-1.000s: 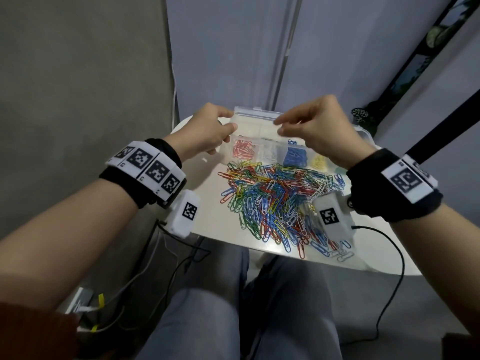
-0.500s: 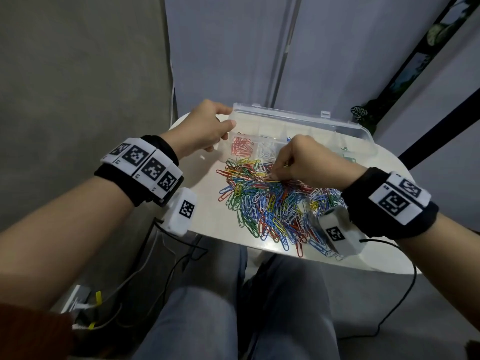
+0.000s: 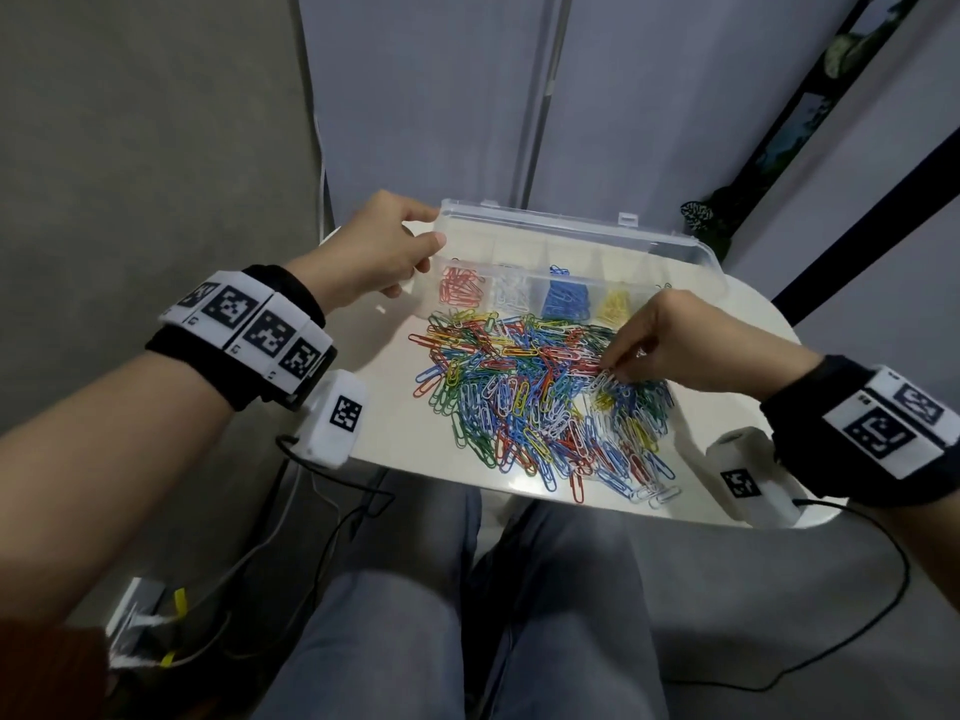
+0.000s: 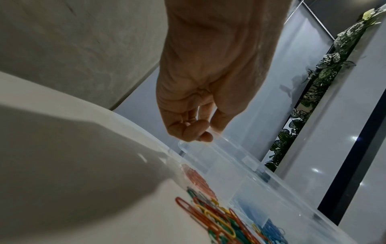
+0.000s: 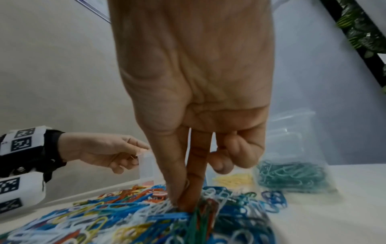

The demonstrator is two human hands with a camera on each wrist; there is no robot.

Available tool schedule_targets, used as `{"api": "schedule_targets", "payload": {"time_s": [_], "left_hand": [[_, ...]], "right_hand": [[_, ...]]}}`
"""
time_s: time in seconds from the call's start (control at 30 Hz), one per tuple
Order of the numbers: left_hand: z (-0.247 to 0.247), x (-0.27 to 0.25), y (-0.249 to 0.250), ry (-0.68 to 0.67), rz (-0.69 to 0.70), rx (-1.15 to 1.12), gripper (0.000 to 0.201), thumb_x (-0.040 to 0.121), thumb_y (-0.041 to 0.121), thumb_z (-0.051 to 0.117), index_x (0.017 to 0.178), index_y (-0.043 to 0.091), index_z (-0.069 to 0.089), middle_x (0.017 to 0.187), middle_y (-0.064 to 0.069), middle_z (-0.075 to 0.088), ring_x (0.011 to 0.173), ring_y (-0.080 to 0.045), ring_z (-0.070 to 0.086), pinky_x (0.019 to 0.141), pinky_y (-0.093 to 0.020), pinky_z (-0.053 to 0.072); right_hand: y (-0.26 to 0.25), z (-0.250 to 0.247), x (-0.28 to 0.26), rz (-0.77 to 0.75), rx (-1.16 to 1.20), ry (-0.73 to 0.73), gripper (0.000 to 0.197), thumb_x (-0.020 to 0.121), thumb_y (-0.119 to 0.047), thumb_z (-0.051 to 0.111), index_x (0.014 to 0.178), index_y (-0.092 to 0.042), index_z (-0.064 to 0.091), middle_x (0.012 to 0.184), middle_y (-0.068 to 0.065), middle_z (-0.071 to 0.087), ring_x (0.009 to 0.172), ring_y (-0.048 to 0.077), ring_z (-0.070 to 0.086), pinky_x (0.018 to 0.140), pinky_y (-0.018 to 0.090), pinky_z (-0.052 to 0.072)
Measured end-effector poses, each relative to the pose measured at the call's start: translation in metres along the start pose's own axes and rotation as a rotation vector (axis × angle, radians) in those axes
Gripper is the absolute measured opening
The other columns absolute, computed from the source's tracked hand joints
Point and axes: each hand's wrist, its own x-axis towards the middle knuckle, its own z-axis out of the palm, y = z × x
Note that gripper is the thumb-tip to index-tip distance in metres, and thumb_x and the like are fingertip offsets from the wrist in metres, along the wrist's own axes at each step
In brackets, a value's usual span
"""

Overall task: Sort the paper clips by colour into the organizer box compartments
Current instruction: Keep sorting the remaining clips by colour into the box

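White clips under right hand [image 3: 670, 340], fingertips [image 5: 183, 198] pinching into pile [image 3: 540, 402]; left hand [image 3: 374, 257] pinches box [image 3: 691, 252] corner. Pick step; next: lift one colour, drop into matching compartment

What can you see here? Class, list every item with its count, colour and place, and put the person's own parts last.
organizer box: one, clear, lid open, far edge of table.
sorted clips: red, white, blue, yellow, green groups, one compartment each.
loose clip pile: many, mixed colours, before the box.
table: one, white.
plant: green-white, behind.
wrist cameras: two, white.
left hand: grip on the lid corner.
right hand: fingertips pinching into the pile.
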Motion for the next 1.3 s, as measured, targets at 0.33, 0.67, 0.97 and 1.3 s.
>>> {"api": "schedule_targets", "payload": {"time_s": [0.33, 0.67, 0.97, 1.3], "left_hand": [[0.000, -0.002, 0.002, 0.006, 0.002, 0.011, 0.047, 0.099, 0.021, 0.053, 0.144, 0.012, 0.043, 0.073, -0.005, 0.057, 0.059, -0.015, 0.043, 0.050, -0.026, 0.043], [0.000, 0.001, 0.000, 0.002, 0.005, 0.011, 0.048, 0.099, 0.022, 0.055, 0.144, 0.013, 0.043, 0.074, -0.006, 0.058, 0.060, -0.017, 0.044, 0.051, -0.027, 0.044], [0.000, 0.002, -0.002, 0.004, 0.018, 0.000, 0.047, 0.098, 0.021, 0.055, 0.144, 0.013, 0.043, 0.071, -0.004, 0.057, 0.057, -0.017, 0.042, 0.048, -0.026, 0.043], [0.000, 0.002, -0.003, 0.008, 0.022, 0.018, 0.048, 0.099, 0.023, 0.054, 0.144, 0.014, 0.042, 0.072, -0.004, 0.059, 0.059, -0.017, 0.046, 0.050, -0.027, 0.044]], "right_hand": [[0.008, 0.014, 0.005, 0.001, -0.071, 0.037, 0.012, 0.071, -0.005, 0.080, 0.072, -0.017, 0.077, 0.068, -0.005, 0.071, 0.053, 0.000, 0.055, 0.055, 0.020, 0.040], [0.000, -0.019, 0.001, 0.077, 0.473, 0.137, 0.007, 0.074, -0.006, 0.079, 0.075, 0.000, 0.075, 0.056, 0.002, 0.066, 0.046, 0.007, 0.047, 0.048, 0.022, 0.040], [-0.025, -0.026, 0.026, 0.101, 0.606, 0.320, 0.006, 0.077, -0.004, 0.077, 0.074, -0.003, 0.072, 0.061, 0.002, 0.069, 0.049, 0.007, 0.045, 0.045, 0.019, 0.038], [-0.064, -0.020, 0.084, 0.170, 0.343, 0.364, 0.018, 0.075, -0.016, 0.082, 0.085, -0.003, 0.074, 0.067, 0.003, 0.064, 0.043, 0.005, 0.047, 0.040, 0.016, 0.035]]}}
